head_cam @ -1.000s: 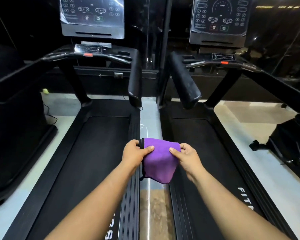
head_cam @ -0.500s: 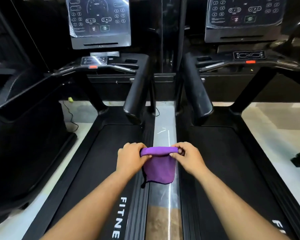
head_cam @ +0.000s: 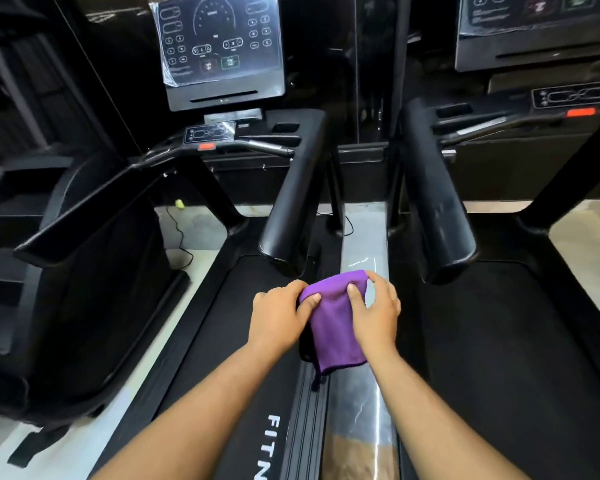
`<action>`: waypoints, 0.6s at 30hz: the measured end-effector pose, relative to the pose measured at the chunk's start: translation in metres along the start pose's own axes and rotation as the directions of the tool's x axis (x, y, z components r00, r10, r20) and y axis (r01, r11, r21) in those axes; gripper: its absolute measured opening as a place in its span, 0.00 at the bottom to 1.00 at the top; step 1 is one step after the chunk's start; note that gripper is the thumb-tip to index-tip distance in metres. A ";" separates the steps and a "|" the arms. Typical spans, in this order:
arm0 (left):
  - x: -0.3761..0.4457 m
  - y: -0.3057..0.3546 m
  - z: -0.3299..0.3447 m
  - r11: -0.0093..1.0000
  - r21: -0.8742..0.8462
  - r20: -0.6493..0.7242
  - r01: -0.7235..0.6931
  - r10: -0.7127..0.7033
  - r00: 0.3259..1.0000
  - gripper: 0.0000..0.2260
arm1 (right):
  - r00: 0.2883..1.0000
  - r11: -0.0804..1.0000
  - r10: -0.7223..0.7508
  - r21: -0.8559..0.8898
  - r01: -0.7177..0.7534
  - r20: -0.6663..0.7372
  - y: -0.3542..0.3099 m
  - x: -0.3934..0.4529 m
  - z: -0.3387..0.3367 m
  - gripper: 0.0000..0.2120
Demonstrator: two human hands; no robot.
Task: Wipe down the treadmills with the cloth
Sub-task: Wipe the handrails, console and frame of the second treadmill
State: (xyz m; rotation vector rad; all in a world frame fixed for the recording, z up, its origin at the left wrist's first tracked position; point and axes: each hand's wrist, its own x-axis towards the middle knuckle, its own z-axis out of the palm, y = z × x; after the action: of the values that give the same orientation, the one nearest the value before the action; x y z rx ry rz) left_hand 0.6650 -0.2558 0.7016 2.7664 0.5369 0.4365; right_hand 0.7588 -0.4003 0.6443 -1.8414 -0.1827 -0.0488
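- Presently, a purple cloth (head_cam: 333, 323) is held in the air by both hands, above the strip of pale floor (head_cam: 362, 237) that runs between the two treadmills.
- Its upper left edge is pinched by the left hand (head_cam: 278, 315), thumb on top and fingers curled behind; its upper right part is gripped by the right hand (head_cam: 374, 311), thumb pressed into the fabric.
- It is held doubled over and let hang, probably so that a neat pad is made before wiping is begun; no machine surface is touched by it yet.
- Just beyond the cloth, to its left, the left treadmill's handrail (head_cam: 291, 199) is seen, and to its right the right treadmill's handrail (head_cam: 437, 206); either is judged an easy first surface.
- Counted: one cloth, two hands, two treadmills in front, two console screens, the left one (head_cam: 219, 50) whole and the right one (head_cam: 537, 29) cut off by the frame.
- Further left of the cloth, part of a third dark machine (head_cam: 66, 271) is seen; its kind cannot be told.
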 end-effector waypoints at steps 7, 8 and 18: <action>0.032 -0.002 -0.012 0.986 -0.162 -0.004 -0.031 0.030 1.000 0.14 | 0.877 0.776 0.409 0.410 -0.479 0.250 -0.017 -0.024 0.061 0.46; 0.038 -0.005 -0.013 0.984 -0.173 -0.012 -0.038 0.036 0.999 0.14 | 0.857 0.675 0.410 0.529 -0.515 0.311 -0.021 -0.019 0.070 0.47; 0.098 -0.056 -0.029 0.938 -0.337 -0.200 0.080 -0.155 0.967 0.16 | 0.962 0.947 0.125 0.260 -0.189 0.244 -0.075 0.052 0.146 0.55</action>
State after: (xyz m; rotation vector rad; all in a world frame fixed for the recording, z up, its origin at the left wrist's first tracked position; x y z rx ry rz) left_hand 0.7245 -0.1599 0.7324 2.3671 0.6166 0.7431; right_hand 0.7900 -0.2353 0.6826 -1.5681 -0.1886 0.2868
